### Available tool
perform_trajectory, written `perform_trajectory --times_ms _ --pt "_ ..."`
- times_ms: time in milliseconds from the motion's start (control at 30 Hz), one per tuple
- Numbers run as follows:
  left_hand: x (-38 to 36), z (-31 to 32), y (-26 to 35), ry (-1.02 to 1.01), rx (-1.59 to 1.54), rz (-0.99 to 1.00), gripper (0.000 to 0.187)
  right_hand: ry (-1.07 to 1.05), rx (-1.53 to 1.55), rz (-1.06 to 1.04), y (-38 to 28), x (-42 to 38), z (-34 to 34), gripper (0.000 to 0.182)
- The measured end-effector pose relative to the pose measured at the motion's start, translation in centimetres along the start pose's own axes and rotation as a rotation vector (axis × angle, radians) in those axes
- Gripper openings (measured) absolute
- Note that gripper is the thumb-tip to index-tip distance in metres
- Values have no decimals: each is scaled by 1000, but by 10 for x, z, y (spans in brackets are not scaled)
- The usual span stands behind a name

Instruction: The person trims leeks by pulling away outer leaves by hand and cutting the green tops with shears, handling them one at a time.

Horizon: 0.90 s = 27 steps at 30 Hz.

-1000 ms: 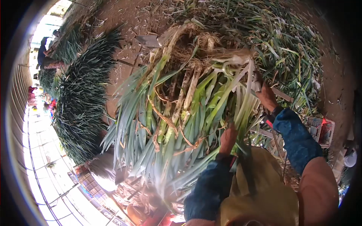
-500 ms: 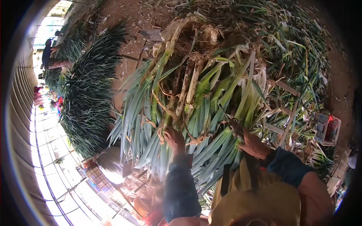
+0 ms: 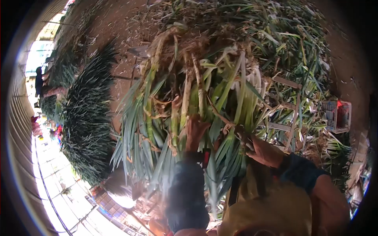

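A thick heap of leeks [image 3: 151, 129] lies in front of me, roots at the far side and leaves spreading toward me. My left hand [image 3: 195, 131] reaches into the middle of it, fingers curled around the leek stalks [image 3: 184, 104] and partly hidden by them. At the right side of the heap, my right hand [image 3: 265, 151] is closed around a small dark tool [image 3: 245, 139]; its exact kind I cannot tell. Its tip points up and left, over the leaves. Dry, brown leaf strips hang among the stalks near my left hand.
Loose leaves and trimmings [image 3: 283, 35] cover the ground at the far right. A slatted frame [image 3: 287, 82] shows beside the heap, with a pale plastic crate [image 3: 342, 116] further right. Another big leek pile [image 3: 88, 118] stands left, near a person in dark clothing [image 3: 39, 82].
My left hand has moved forward and slightly right, deeper among the stalks. My right hand keeps its hold on the tool in nearly the same place. The whole view has shifted a little.
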<state>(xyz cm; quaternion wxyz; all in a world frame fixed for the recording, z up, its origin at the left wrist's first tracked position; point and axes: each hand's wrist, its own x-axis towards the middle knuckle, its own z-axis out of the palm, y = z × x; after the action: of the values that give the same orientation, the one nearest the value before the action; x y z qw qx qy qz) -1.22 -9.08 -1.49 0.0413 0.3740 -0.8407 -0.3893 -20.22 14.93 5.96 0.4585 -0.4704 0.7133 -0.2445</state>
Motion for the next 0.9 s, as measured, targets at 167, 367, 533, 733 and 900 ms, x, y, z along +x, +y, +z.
perform_trajectory --times_ms 167,367,533,733,900 --pt "5 49 44 -98 -982 -292 50 14 11 114 3 -24 -14 68" --pt "-7 89 -33 -205 -717 -381 45 -33 33 4 -6 -40 6 49" --pt "3 84 -20 -135 -626 -474 29 64 -183 -50 11 3 26 52" --pt "-1 57 8 -155 -563 -483 27 190 -285 -252 -8 -23 4 51" --pt "-40 51 -7 98 -894 -461 30 57 -243 -122 10 -17 27 51"
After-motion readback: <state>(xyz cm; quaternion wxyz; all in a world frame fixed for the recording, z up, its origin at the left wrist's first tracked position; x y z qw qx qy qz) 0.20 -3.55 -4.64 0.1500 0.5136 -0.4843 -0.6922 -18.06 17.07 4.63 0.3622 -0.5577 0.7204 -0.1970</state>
